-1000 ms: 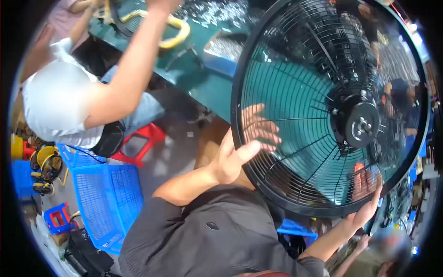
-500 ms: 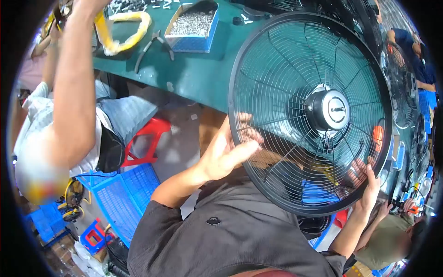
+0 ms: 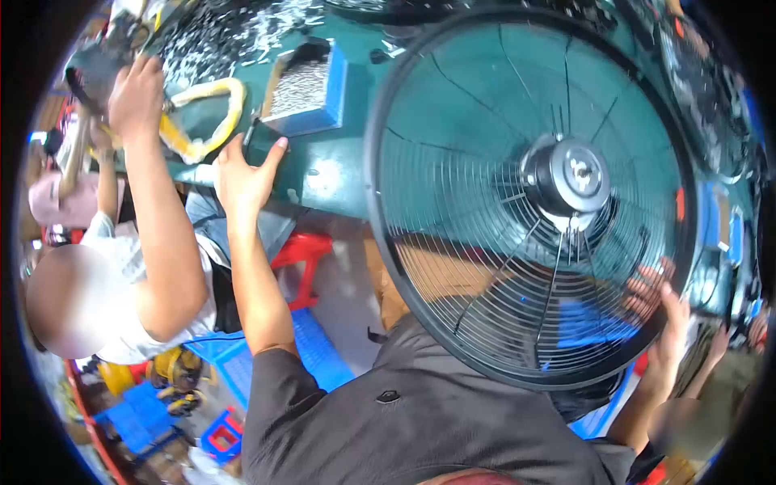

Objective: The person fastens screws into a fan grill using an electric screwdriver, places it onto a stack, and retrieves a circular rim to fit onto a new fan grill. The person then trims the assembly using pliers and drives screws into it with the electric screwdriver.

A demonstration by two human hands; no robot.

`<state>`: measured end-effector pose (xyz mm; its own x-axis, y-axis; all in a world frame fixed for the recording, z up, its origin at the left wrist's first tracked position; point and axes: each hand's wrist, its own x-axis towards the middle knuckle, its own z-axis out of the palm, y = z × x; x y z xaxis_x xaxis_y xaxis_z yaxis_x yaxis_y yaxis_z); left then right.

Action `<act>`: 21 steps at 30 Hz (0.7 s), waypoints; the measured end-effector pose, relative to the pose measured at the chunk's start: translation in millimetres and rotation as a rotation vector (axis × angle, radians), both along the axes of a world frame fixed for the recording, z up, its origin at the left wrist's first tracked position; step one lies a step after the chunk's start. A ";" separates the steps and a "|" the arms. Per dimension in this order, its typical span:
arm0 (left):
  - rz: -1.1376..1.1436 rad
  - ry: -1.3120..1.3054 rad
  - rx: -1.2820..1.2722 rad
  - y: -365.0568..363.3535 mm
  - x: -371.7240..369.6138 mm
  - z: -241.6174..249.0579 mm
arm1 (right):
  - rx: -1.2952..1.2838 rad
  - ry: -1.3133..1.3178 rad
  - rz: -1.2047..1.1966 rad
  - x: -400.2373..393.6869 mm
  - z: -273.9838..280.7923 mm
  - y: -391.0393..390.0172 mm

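A round black fan guard (image 3: pixel 376 194) with a motor (image 3: pixel 570 174) at its centre stands tilted over the bench edge. Its lower right rim is gripped by my right hand (image 3: pixel 669 327), whose fingers show through the wires. My left hand (image 3: pixel 242 174) is over the bench, away from the guard, thumb and fingers spread. Part of the pliers (image 3: pixel 251 131) shows between thumb and fingers; whether they touch is unclear. Just behind is a blue box (image 3: pixel 333 93) of small metal parts. A yellow ring-shaped bundle (image 3: pixel 234 105) lies to the left of the box.
Beside me on the left sits a person (image 3: pixel 121 283) with an arm raised over the green bench (image 3: pixel 331 174). A red stool (image 3: pixel 305 249) and a blue crate (image 3: pixel 311 343) stand below. Another person (image 3: pixel 719 396) is at the lower right. Loose parts (image 3: pixel 218 40) are scattered at the back.
My left hand has left the guard's left side and moved up and left to the pliers. The guard is still in my right hand, its motor tilted a little differently. The view has shifted.
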<state>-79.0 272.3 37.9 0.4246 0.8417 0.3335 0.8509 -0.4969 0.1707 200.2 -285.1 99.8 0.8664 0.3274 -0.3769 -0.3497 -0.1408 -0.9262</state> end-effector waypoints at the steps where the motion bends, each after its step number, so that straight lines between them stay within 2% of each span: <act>1: 0.002 0.016 -0.085 3.6 4.8 1.4 | -0.014 -0.003 0.000 0.9 -1.7 -1.8; 4: 0.041 0.150 -0.070 14.3 8.5 -13.5 | -0.110 -0.055 0.073 1.2 -5.3 -5.5; 7: 0.014 0.137 -0.086 20.8 5.0 -14.8 | -0.171 -0.145 0.205 11.8 -16.7 -28.5; 8: -0.006 0.087 -0.056 23.4 4.2 -17.2 | -0.217 -0.220 0.206 17.5 -20.2 -37.9; 11: 0.059 0.045 -0.214 27.9 -0.4 -8.8 | -0.363 -0.411 0.128 43.9 -25.1 -86.7; 13: 0.074 -0.253 -0.354 27.9 -13.9 -9.5 | -0.484 -0.746 -0.004 54.4 -16.8 -69.3; 15: 0.136 -0.597 -0.583 13.5 -21.7 3.7 | -0.402 -1.018 -0.114 50.4 18.2 -22.8; 16: 0.193 -0.910 -0.690 6.4 -24.8 4.8 | -0.339 -1.015 -0.068 49.1 31.0 -11.3; 17: 0.157 -1.060 -0.866 -2.7 -35.5 15.8 | -0.322 -1.061 0.022 57.9 39.3 -16.8; 18: -0.058 -1.171 -1.054 -6.1 -57.7 18.5 | -0.302 -1.109 0.109 67.9 47.9 -27.8; 19: -0.105 -1.269 -1.121 -32.1 -51.9 33.0 | -0.284 -1.157 0.195 73.3 53.4 -36.0; 20: -0.291 -1.312 -1.179 -48.0 -55.6 41.0 | -0.233 -0.963 -0.034 57.0 63.2 3.1; 21: -0.372 -1.288 -1.124 -71.6 -44.7 52.5 | -0.133 -0.775 -0.274 40.2 72.9 42.8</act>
<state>-123.8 200.8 90.4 0.5880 0.8077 -0.0431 -0.2141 0.2068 0.9547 240.5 -242.3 172.6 0.9390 0.0624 0.3382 0.3422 -0.2690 -0.9003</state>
